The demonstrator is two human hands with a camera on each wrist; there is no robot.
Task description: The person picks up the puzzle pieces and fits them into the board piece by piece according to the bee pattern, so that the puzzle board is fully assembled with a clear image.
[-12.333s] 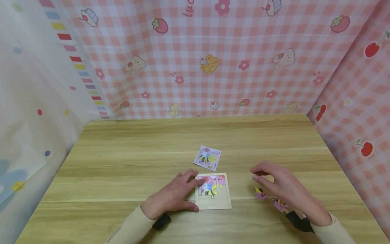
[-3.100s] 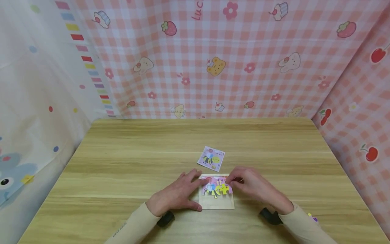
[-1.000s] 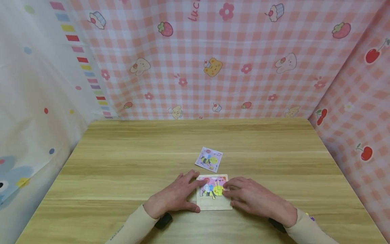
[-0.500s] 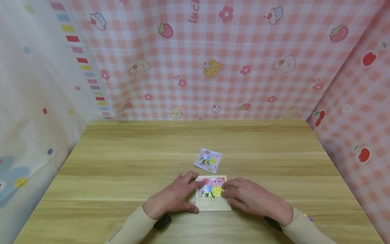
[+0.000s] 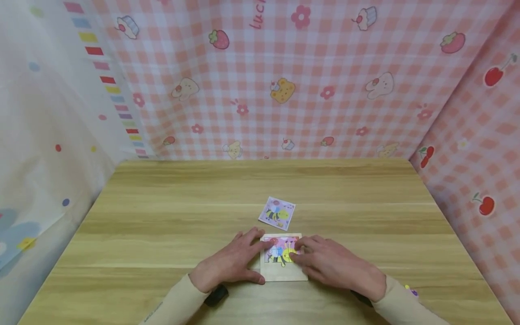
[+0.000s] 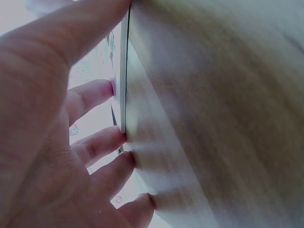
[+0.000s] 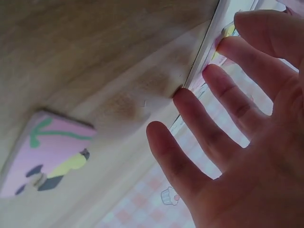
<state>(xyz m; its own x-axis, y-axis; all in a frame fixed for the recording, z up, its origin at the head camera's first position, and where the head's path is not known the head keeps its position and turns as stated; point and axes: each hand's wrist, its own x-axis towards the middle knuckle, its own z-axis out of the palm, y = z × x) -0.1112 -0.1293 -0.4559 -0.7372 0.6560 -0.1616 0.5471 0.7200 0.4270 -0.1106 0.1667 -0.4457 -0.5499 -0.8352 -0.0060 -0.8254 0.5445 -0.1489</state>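
A small square wooden tray (image 5: 284,274) lies on the table, its upper half covered by joined puzzle pieces (image 5: 279,253) with a yellow and black bee. The left hand (image 5: 230,262) is at the tray's left edge, index fingertip on the pieces and thumb at the lower left corner. In the left wrist view, the left hand (image 6: 52,137) has its fingers spread along the tray's edge. The right hand (image 5: 339,266) touches the pieces at the tray's right side, covering some of them. In the right wrist view the right hand (image 7: 237,118) shows extended fingers, nothing gripped.
A square picture card (image 5: 277,213) with a bee lies just behind the tray. One loose pink puzzle piece (image 7: 52,152) shows in the right wrist view. By the right sleeve, a loose piece (image 5: 413,291) is partly hidden. Patterned cloths (image 5: 260,67) hang behind and beside the table.
From reaching over loose pieces at the right, the right hand came to the tray and pinched a yellow-faced piece there. That piece lies among the others; the fingertips have since shifted slightly left.
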